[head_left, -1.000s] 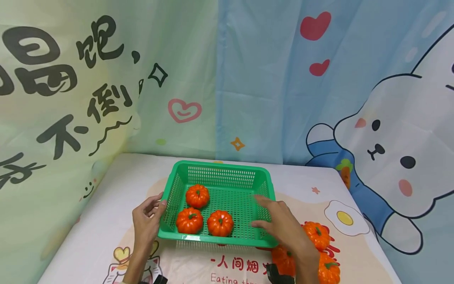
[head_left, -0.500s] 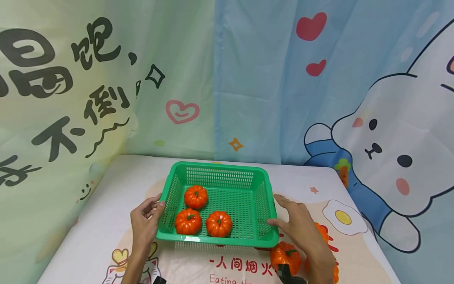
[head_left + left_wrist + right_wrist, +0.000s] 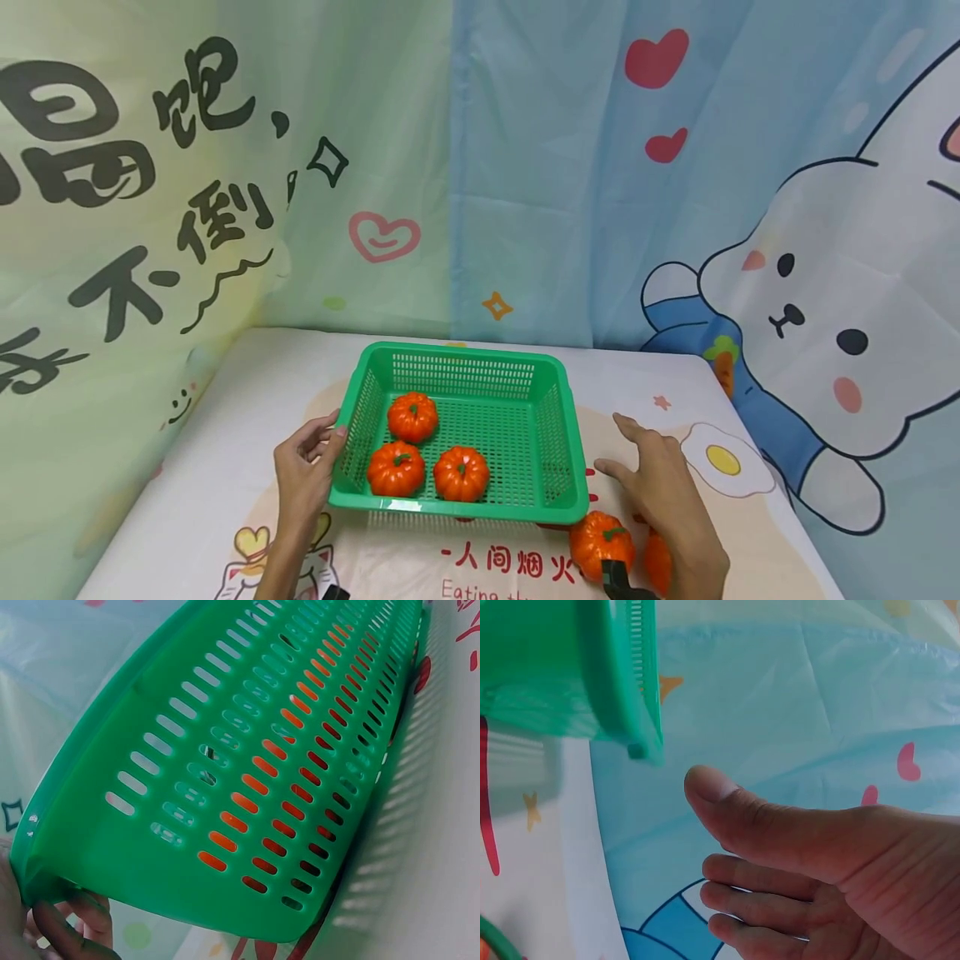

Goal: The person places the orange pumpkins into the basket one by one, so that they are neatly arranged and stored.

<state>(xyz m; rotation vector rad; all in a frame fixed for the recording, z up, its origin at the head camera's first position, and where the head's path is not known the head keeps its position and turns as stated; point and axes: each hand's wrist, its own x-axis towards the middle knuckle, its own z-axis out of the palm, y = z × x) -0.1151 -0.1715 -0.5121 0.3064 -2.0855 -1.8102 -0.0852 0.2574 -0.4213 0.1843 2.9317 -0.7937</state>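
Note:
A green plastic basket (image 3: 517,450) with slotted walls holds three small orange pumpkins, a rear one (image 3: 412,417), a front left one (image 3: 396,469) and a front right one (image 3: 461,473). My left hand (image 3: 306,458) grips the basket's left rim, thumb on the rim's edge; in the left wrist view its fingers (image 3: 82,922) curl beneath the corner. To the right of the basket, my right hand (image 3: 663,483) is apart from it and holds nothing. In the right wrist view the thumb (image 3: 742,810) stands away from the relaxed fingers.
Outside the basket, an orange pumpkin (image 3: 602,542) lies by its front right corner. Another pumpkin (image 3: 657,560) is partly hidden behind my right wrist. A printed cloth (image 3: 262,392) covers the table, and a curtain (image 3: 525,208) hangs behind it.
My right hand has moved right, from over the basket's right side to outside it. The pumpkin by the front right corner shows more fully. My left hand keeps its grip.

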